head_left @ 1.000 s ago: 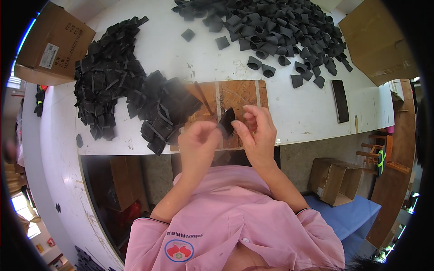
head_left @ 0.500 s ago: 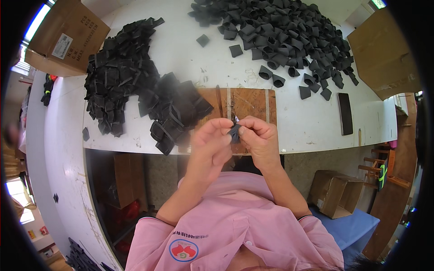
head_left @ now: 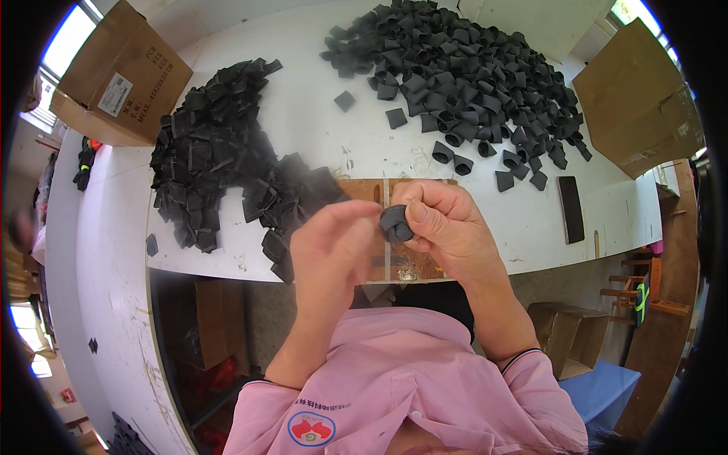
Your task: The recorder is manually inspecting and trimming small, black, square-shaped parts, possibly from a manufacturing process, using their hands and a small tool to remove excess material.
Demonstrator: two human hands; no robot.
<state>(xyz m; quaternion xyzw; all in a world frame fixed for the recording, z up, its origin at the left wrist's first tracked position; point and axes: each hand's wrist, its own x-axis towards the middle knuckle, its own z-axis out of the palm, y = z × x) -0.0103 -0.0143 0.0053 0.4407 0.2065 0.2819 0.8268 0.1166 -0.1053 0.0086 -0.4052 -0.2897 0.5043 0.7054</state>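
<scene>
My right hand (head_left: 447,224) pinches a small black fabric sleeve (head_left: 394,225) between thumb and fingers, over the wooden board; the piece looks rounded and curled, with a fold on its near side. Just left of it is my left hand (head_left: 334,246), blurred, with the index finger stretched toward the sleeve and nothing visible in its grasp. Beyond the left hand lies a heap of flat black fabric pieces (head_left: 205,144). Across the table at the back right spreads a pile of black tube-shaped sleeves (head_left: 462,83), several with their round openings showing.
The brown wooden board (head_left: 364,187) lies at the table's near edge. A dark phone (head_left: 571,209) rests to the right. Cardboard boxes stand at the back left (head_left: 121,76) and back right (head_left: 644,98). Another open box (head_left: 569,337) and a blue surface (head_left: 603,394) are below right.
Both hands held the fabric piece together before; the left has drawn away from it to the left. The piece now looks rounder and sits in the right hand. The view has tilted slightly.
</scene>
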